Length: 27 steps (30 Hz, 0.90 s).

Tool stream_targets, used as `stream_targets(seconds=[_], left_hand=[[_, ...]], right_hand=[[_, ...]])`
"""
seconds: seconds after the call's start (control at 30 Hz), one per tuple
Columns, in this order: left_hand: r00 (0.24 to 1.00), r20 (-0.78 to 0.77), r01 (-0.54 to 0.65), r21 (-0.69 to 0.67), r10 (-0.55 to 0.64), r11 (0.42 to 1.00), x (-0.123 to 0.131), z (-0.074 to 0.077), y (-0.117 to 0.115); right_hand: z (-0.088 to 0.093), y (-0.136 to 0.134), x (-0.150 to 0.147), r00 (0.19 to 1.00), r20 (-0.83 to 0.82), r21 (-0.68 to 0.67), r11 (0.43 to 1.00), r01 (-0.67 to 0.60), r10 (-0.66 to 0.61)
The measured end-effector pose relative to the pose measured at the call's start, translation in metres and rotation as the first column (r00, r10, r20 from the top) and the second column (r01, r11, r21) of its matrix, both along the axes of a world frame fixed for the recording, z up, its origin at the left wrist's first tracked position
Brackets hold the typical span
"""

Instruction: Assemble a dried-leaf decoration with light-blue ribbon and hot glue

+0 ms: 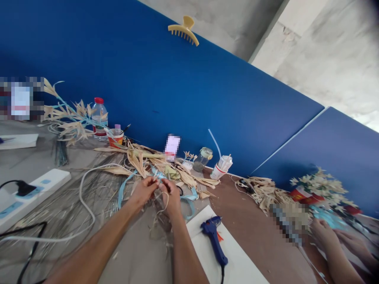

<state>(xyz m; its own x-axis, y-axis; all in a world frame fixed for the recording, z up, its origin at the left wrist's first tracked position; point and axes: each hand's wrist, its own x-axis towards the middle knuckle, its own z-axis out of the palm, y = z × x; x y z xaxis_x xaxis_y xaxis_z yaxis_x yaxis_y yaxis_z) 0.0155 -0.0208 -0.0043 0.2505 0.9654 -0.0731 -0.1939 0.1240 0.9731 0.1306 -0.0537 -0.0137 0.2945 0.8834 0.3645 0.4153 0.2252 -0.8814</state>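
Observation:
My left hand point(145, 191) and my right hand point(172, 194) meet over the table, thumbs and forefingers pinched together. A small pale bit shows between the fingertips, too small to name. From my right hand hangs a loop of thin tan string point(165, 206). Just beyond my fingers lies a heap of dried corn husks point(140, 159), with light blue ribbon point(122, 193) curling out on both sides. To the right of my hands a blue hot glue gun point(213, 240) rests on a white board point(237, 260).
A white power strip point(50, 183) and its cable lie left, among scattered thin wires point(74, 213). Behind stand a red-capped bottle point(100, 118), an orange paper cup point(115, 139), a glass jar point(203, 159) and a white cup point(219, 170). Another person's hands point(328, 236) are at far right.

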Motion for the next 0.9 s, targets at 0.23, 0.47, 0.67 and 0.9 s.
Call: stream_targets(seconds=[0.23, 0.47, 0.67, 0.9], left_hand=[[0.995, 0.005, 0.103, 0.020, -0.104, 0.994, 0.003, -0.006, -0.002], [0.962, 0.239, 0.161, -0.116, -0.130, 0.980, 0.002, -0.003, -0.003], [0.874, 0.477, 0.256, -0.287, -0.095, 0.923, -0.009, 0.004, 0.002], [0.820, 0.559, 0.327, -0.279, -0.124, 0.903, -0.013, 0.002, 0.005]], right_hand=[[0.006, -0.002, -0.005, 0.972, -0.234, -0.064, 0.997, -0.041, 0.025], [-0.001, 0.003, 0.005, 0.881, -0.467, -0.066, 0.996, 0.053, -0.077], [0.009, 0.001, 0.011, 0.723, -0.690, -0.016, 0.999, -0.047, 0.023], [0.018, -0.003, 0.009, 0.534, -0.838, 0.016, 0.984, -0.175, 0.109]])
